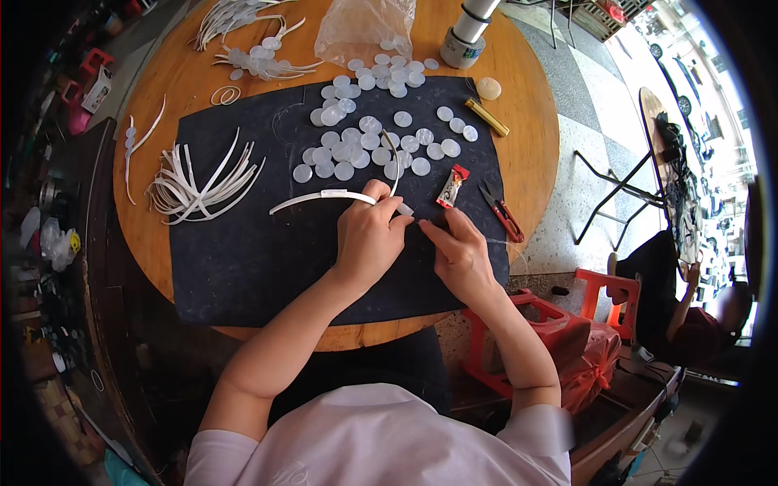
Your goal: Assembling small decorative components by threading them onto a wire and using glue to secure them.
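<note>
at twelve o'clock on our round wooden table [519, 97] a crumpled clear plastic bag [365, 28] lies open toward a spill of flat, round, translucent white discs [369, 130], a few of them resting at its mouth; just to its right stands a white cylindrical spool [468, 36]. a dark, matte felt mat [267, 251] covers most of the tabletop. at nine o'clock a loose bundle of thin white strips [198, 186] fans out, and more strips with discs already fixed to them [255, 61] lie at eleven o'clock. at two o'clock sit a small red-and-white packet [452, 186], red-handled snips [502, 212] and a slim yellow stick [486, 117]. at centre, our left hand [369, 239] is curled tight, pinching a long curved white strip [324, 197] that arcs off to the left. our right hand [462, 251] is narrowed to a pinch, fingertips meeting the left hand's; what it holds is too small to tell
</note>
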`<move>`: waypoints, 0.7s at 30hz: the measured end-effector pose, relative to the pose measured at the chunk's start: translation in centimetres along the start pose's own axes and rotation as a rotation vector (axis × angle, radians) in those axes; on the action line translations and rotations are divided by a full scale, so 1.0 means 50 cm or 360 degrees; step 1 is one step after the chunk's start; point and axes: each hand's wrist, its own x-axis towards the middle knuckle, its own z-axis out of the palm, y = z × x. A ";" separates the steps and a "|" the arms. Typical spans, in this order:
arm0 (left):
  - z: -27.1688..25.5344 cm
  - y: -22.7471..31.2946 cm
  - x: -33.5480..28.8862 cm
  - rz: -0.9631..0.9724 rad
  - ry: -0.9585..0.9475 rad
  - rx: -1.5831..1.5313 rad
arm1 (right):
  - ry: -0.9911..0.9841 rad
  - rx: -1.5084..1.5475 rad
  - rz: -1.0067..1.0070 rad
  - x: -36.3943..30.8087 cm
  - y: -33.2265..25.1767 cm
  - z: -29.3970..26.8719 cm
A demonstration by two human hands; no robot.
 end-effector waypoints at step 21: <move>0.006 0.004 0.004 0.0041 -0.0002 0.0017 | -0.0238 -0.0297 0.0130 0.042 -0.018 -0.034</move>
